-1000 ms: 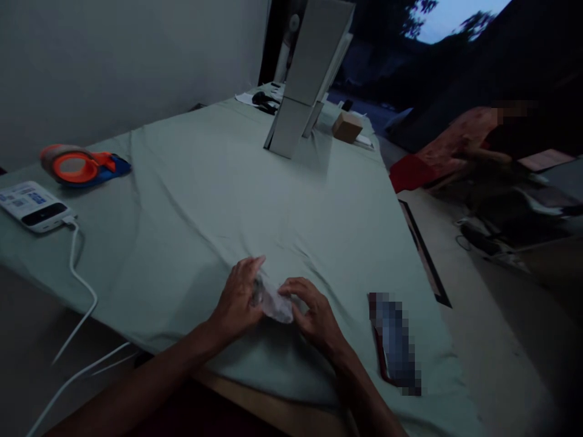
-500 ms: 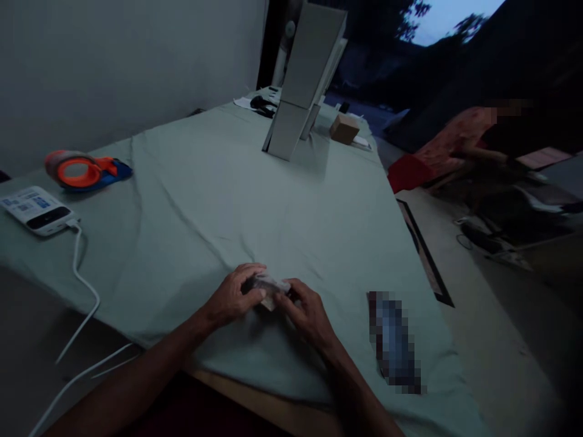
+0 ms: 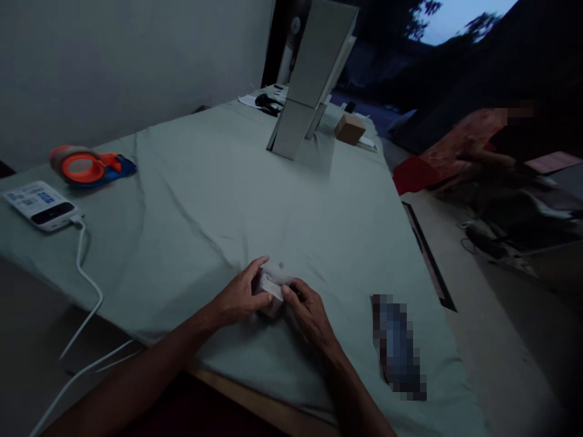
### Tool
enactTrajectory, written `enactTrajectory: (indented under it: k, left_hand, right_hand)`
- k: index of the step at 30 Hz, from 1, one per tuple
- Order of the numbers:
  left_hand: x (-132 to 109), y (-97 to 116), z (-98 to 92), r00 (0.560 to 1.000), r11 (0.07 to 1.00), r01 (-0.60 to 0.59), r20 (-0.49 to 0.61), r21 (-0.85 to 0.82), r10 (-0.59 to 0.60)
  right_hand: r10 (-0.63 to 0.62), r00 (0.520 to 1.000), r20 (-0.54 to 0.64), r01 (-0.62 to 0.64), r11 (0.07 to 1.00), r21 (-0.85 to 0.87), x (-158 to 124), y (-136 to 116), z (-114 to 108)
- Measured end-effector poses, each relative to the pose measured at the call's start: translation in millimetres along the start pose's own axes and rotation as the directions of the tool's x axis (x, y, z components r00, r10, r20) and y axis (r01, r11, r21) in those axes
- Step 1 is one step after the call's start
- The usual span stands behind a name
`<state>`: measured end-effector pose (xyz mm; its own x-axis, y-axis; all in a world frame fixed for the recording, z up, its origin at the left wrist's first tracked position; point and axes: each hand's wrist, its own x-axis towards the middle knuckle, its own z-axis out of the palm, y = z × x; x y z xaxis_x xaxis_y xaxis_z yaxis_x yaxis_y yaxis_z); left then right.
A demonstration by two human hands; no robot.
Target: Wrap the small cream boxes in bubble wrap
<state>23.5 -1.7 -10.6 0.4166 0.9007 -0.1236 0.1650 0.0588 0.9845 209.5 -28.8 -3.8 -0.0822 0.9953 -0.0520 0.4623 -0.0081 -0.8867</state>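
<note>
My left hand [image 3: 239, 294] and my right hand [image 3: 307, 309] meet near the front edge of a table covered with a pale green cloth [image 3: 237, 182]. Both pinch a small pale bundle [image 3: 269, 286], perhaps thin plastic or paper, folded into a compact block between their fingertips. The left thumb and fingers grip its left side, and the right fingers curl over its right side. The light is dim, so I cannot make out what the bundle is.
A blurred-out flat object [image 3: 398, 346] lies right of my hands. At the left edge sit an orange and blue tape dispenser [image 3: 86, 165] and a white power bank [image 3: 42, 205] with a cable [image 3: 84, 285]. A grey stand [image 3: 305, 91] and small brown box [image 3: 350, 128] are at the back. A person sits far right.
The loose pale sheet that lay spread between my hands has been gathered and folded into a small block. Both hands have closed in tighter on it.
</note>
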Motion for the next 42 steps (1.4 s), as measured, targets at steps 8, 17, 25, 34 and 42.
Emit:
enactTrajectory:
  k: [8, 17, 25, 34, 42]
  left_hand:
    - [3.5, -1.6, 3.8, 1.000, 0.999, -0.007, -0.005, -0.035, 0.006]
    - [4.6, -8.1, 2.4, 0.999, 0.996, -0.023, 0.034, -0.086, 0.026]
    - [5.6, -2.3, 2.9, 0.999, 0.993, 0.013, 0.039, -0.116, -0.008]
    - [4.3, -6.9, 7.9, 0.997, 0.999, -0.039, -0.067, -0.002, 0.039]
    - [7.1, -13.0, 9.1, 0.996, 0.996, -0.038, -0.078, -0.085, 0.032]
  right_hand:
    - [0.018, 0.999, -0.027, -0.015, 0.996, 0.090, 1.4, 6.0, 5.1]
    - [-0.094, 0.986, -0.140, 0.094, 0.996, -0.012, 8.0, -3.0, 7.6]
    - [-0.128, 0.986, -0.105, 0.128, 0.992, -0.005, 6.3, -4.1, 8.3]
    - [-0.173, 0.984, 0.050, 0.179, 0.967, -0.181, -0.4, 0.1, -3.3]
    - [-0.194, 0.980, -0.052, 0.181, 0.964, -0.196, 4.4, 8.2, 5.0]
